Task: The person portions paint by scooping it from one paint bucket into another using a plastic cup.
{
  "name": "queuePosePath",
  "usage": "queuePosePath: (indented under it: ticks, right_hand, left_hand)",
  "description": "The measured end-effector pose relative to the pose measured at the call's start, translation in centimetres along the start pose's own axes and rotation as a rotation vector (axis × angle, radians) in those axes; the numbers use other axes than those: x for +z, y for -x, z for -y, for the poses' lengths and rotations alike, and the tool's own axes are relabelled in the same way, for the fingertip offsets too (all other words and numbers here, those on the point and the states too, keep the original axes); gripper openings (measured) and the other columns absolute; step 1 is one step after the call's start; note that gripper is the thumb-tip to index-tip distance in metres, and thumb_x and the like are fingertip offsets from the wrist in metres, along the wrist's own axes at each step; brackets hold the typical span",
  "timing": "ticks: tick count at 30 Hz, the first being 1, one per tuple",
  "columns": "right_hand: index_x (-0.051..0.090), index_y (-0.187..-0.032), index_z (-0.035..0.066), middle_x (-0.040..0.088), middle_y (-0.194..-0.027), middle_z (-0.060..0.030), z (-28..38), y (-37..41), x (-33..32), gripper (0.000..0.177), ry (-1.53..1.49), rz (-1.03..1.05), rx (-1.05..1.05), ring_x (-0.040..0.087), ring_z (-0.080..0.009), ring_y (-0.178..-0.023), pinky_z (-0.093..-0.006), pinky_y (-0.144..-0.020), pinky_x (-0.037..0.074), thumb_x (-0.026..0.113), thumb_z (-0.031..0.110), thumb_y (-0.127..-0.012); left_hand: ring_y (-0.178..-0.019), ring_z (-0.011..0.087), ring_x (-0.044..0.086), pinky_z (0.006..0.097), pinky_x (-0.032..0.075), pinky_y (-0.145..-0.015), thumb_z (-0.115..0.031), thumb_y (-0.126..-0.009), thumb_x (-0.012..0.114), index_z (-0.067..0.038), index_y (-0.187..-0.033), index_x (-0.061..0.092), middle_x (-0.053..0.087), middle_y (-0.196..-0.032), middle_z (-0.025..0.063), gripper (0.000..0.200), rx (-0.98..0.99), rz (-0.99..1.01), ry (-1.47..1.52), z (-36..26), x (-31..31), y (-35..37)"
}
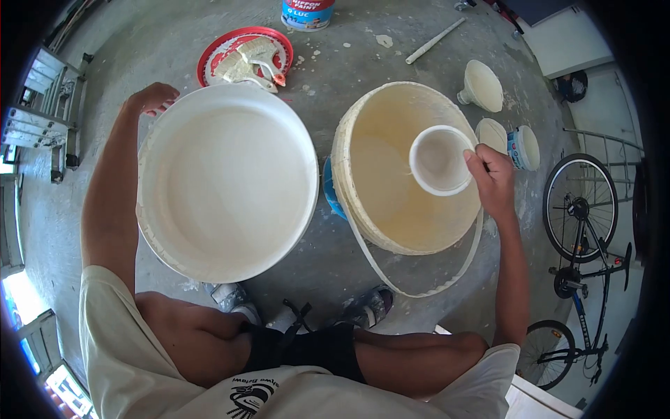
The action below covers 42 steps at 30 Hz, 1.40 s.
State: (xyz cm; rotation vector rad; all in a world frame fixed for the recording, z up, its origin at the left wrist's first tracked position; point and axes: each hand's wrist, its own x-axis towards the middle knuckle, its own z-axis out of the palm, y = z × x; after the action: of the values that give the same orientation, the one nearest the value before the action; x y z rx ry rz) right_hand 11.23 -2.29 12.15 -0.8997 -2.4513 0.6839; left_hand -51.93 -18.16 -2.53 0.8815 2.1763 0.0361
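Grey concrete floor [328, 244], paint-splashed, seen from above; the person squats at its near edge, paint-flecked shoes [370, 307] just short of two buckets.

Left arm stretched along the left side of a large round white plastic bucket [209, 274]. Left hand [152, 98] hooked over its far-left rim, fingers curled and pressed together. Bucket filled nearly to the rim with smooth white paint [230, 181].

Right arm straight out on the right side. Right hand [492, 183] pinches the rim of a small round white plastic cup [440, 160], thumb on top of the rim, the other fingers closed together down its outside. Cup upright, held inside the mouth of a cream-stained plastic bucket [377, 140], toward its right wall. Cup contents: cannot tell. Stained bucket mostly empty, pale yellowish film on walls and bottom; its white strap handle [419, 288] hangs loose onto the floor.

Toward the far edge of the floor: red round lid [209, 59] carrying a paint-caked brush [251, 59], blue-and-white paint can [307, 12], white funnel [481, 85]. Black bicycle [583, 230] at right.
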Motion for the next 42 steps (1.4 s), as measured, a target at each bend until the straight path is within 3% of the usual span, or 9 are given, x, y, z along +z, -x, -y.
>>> queuePosePath:
  ticks: [7,9,13,16,18,20,23,29,42]
  right_hand:
    - [0.043,-0.061,-0.001,0.039,-0.053,-0.0088,0.5,-0.1,0.2,0.033,0.000,-0.028,-0.033,0.036,-0.0152,-0.047,-0.0331,-0.047,0.031,0.065,0.010,-0.084]
    - [0.044,-0.062,-0.001,0.038,-0.052,-0.0100,0.5,-0.1,0.0,0.034,-0.021,-0.041,-0.040,0.037,-0.0169,-0.045,-0.0339,-0.046,0.031,0.065,0.011,-0.084]
    - [0.044,-0.061,-0.001,0.038,-0.051,-0.0098,0.8,-0.5,0.0,0.034,-0.029,-0.065,-0.006,0.036,-0.0169,-0.045,-0.0341,-0.046,0.031,0.064,0.014,-0.085]
    - [0.045,-0.061,-0.001,0.038,-0.051,-0.0096,1.3,-0.6,-0.5,0.035,-0.024,-0.077,-0.021,0.035,-0.0169,-0.045,-0.0341,-0.046,0.031,0.064,0.016,-0.086]
    - [0.046,-0.061,-0.001,0.037,-0.050,-0.0097,2.0,-0.8,-1.0,0.036,-0.069,-0.038,-0.005,0.034,-0.0157,-0.045,-0.0337,-0.046,0.030,0.063,0.017,-0.087]
    - [0.046,-0.061,-0.001,0.036,-0.051,-0.0091,2.3,-1.0,-1.7,0.036,-0.101,-0.028,0.016,0.033,-0.0129,-0.047,-0.0331,-0.046,0.029,0.062,0.017,-0.088]
    - [0.043,-0.061,0.000,0.034,-0.052,-0.0046,2.3,-1.2,-2.4,0.037,-0.168,0.004,0.051,0.031,-0.0089,-0.051,-0.0314,-0.047,0.028,0.062,0.017,-0.089]
    - [0.038,-0.063,0.004,0.034,-0.061,0.0053,2.1,-1.4,-2.8,0.038,-0.249,-0.018,0.137,0.032,-0.0040,-0.060,-0.0262,-0.051,0.027,0.060,0.016,-0.092]
    - [0.039,-0.063,0.007,0.034,-0.060,0.0067,1.0,-1.7,-2.6,0.039,-0.304,-0.025,0.259,0.031,-0.0032,-0.058,-0.0244,-0.051,0.025,0.060,0.019,-0.093]
  left_hand:
    - [-0.100,0.0241,0.064,0.0431,0.051,-0.086,-0.029,-0.084,0.064,-0.019,-0.120,0.066,0.066,-0.116,0.0043,0.038,0.097,0.022,-0.238,-2.7,1.4,0.3]
    - [-0.101,0.0239,0.064,0.0404,0.052,-0.087,-0.028,-0.080,0.070,-0.017,-0.115,0.069,0.067,-0.115,0.0056,0.037,0.240,0.027,-0.344,-4.6,1.9,0.3]
    - [-0.100,0.0217,0.065,0.0370,0.053,-0.084,-0.029,-0.080,0.071,-0.016,-0.117,0.068,0.067,-0.117,0.0064,0.038,0.378,0.133,-0.066,-7.1,2.7,0.7]
    - [-0.095,0.0198,0.065,0.0363,0.053,-0.077,-0.028,-0.084,0.067,-0.015,-0.118,0.067,0.067,-0.113,0.0061,0.036,0.365,0.062,-0.121,-9.3,1.6,2.7]
    - [-0.090,0.0168,0.065,0.0350,0.053,-0.070,-0.027,-0.088,0.061,-0.015,-0.121,0.063,0.067,-0.109,0.0044,0.035,0.203,-0.035,0.021,-7.1,0.3,1.6]
    - [-0.084,0.0188,0.065,0.0417,0.053,-0.071,-0.026,-0.089,0.059,-0.012,-0.126,0.058,0.064,-0.112,0.0066,0.040,0.196,-0.037,0.020,-4.1,-0.6,0.2]
    - [-0.087,0.0162,0.065,0.0363,0.052,-0.070,-0.027,-0.091,0.054,-0.018,-0.125,0.058,0.066,-0.111,0.0039,0.036,0.047,-0.066,0.047,-0.4,-0.8,0.8]
    - [-0.095,0.0188,0.065,0.0411,0.052,-0.076,-0.030,-0.090,0.053,-0.018,-0.123,0.058,0.064,-0.119,0.0048,0.035,-0.180,0.052,0.021,6.7,0.2,0.4]
    - [-0.096,0.0160,0.064,0.0388,0.052,-0.081,-0.031,-0.091,0.051,-0.020,-0.130,0.054,0.062,-0.122,0.0015,0.041,-0.039,-0.008,0.042,0.9,0.0,2.2]
